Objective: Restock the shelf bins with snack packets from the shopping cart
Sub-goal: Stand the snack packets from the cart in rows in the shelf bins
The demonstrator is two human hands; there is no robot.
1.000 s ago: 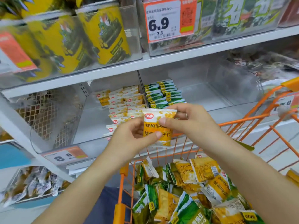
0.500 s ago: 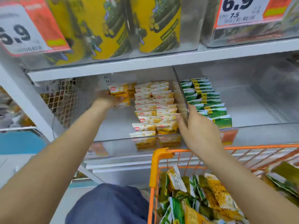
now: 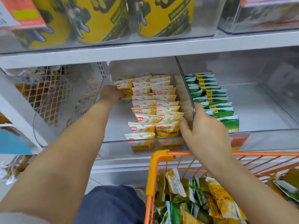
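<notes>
L hand: [image 3: 111, 94] reached deep into the clear shelf bin [image 3: 113, 147], fingers curled round a yellow/white crab-roe packet [image 3: 124, 88] at the far-left back of the bin; packet upright, label facing cam.
R hand: [image 3: 205, 131] at the front-right of the same bin, fingers wrapped over the clear divider [image 3: 186, 88] betw. the two compartments; thumb touching the side of a front-row yellow packet [image 3: 168, 129].
Yellow packets in bin: [image 3: 155, 102] two rows, leaning back, overlapping front to back; L third of the compartment floor was bare except for the held packet.
Green packets: [image 3: 212, 97] compartment just R of the divider, two rows near the divider, same leaning stack.
Cart: orange wire shopping cart [image 3: 159, 160] directly below the bin front, touching or nearly at the shelf edge, couldn't tell which. Held a loose heap of mixed yellow + green snack packets [image 3: 202, 201].
Upper shelf: yellow tubs [image 3: 100, 18] in clear bins, orange price tag [image 3: 22, 12] upper L, print blurred.
L of bin: wire mesh basket [image 3: 48, 94], contents unclear.
Other: orange price tag [image 3: 239, 140] on the bin front below the green rows, partly hidden by R wrist; blue trouser knee [image 3: 110, 206] at bottom centre.
</notes>
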